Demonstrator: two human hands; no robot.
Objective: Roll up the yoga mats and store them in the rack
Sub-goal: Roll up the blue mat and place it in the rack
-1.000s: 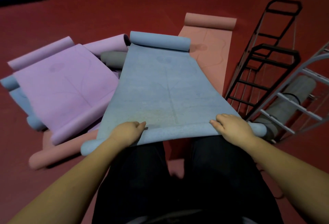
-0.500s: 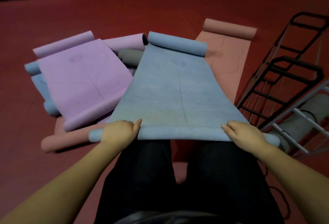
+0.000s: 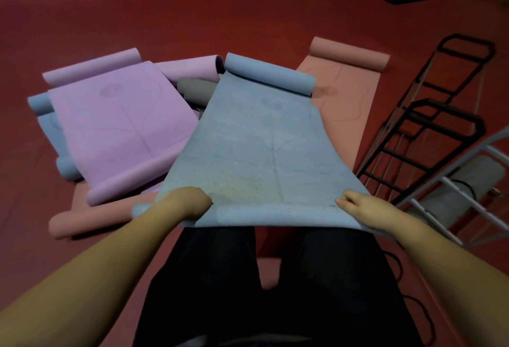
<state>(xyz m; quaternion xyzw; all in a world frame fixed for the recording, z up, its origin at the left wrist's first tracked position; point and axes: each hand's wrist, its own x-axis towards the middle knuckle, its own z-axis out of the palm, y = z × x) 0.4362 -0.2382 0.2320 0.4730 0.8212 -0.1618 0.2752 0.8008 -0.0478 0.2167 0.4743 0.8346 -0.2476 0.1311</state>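
We note blue mat: faint line markings, yellowish patch near lower edge. Purple mat: faint curved lines, circular emblem. Pink mat: salmon tone, faint curves. Grey roll. Floor dark red. One rack black, other rack pale grey. Trousers black.

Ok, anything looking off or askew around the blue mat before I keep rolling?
Yes. The blue mat lies skewed across the purple mat and the pink mat, and its far end is curled up. Both hands, left and right, grip the near roll. The black rack looks tipped over.
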